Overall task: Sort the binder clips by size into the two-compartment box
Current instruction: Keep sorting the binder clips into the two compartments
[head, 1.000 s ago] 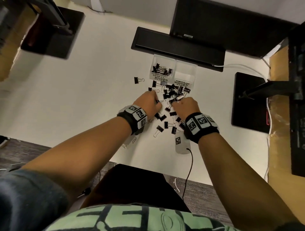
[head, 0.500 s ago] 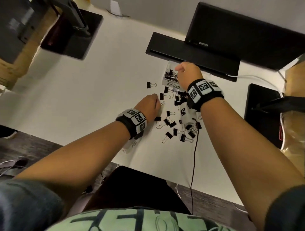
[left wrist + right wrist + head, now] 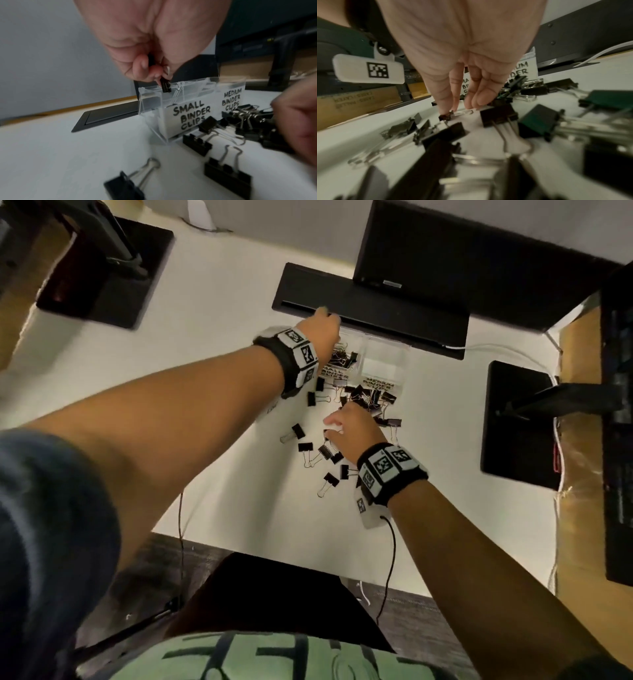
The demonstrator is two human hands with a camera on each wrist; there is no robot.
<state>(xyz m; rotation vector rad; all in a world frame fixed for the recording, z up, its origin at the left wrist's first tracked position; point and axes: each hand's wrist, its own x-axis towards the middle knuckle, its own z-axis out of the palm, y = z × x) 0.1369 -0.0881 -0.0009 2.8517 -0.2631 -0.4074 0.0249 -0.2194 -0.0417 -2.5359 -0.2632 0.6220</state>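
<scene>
Clear plastic two-compartment box (image 3: 175, 108) stands on the white surface (image 3: 222, 371), just in front of a black monitor base (image 3: 370, 306). Handwritten labels read "SMALL BINDER CLIPS" on the left compartment, "MEDIUM BINDER CLIPS" on the right.

Left hand (image 3: 325, 333) is over the small compartment, fingertips pinching one small black binder clip (image 3: 165, 85) right at the rim. Not yet released.

Right hand (image 3: 352, 429) is down in the loose pile. Thumb and forefinger are closing on another small black clip (image 3: 445, 117) lying on the surface; whether it is truly gripped I cannot tell, as it is touched but not lifted.

Progress, judged from the head view:
- Small compartment holds a visible heap of clips (image 3: 342, 357).
- Medium compartment (image 3: 383, 357) looks empty, or nearly so.
- A loose scatter of black binder clips with silver wire handles (image 3: 370, 398) lies just in front of the box and trails toward the person; most look to be the larger size.

Estimate: small clips well along, medium clips hardly begun. Well under halfway overall.
</scene>
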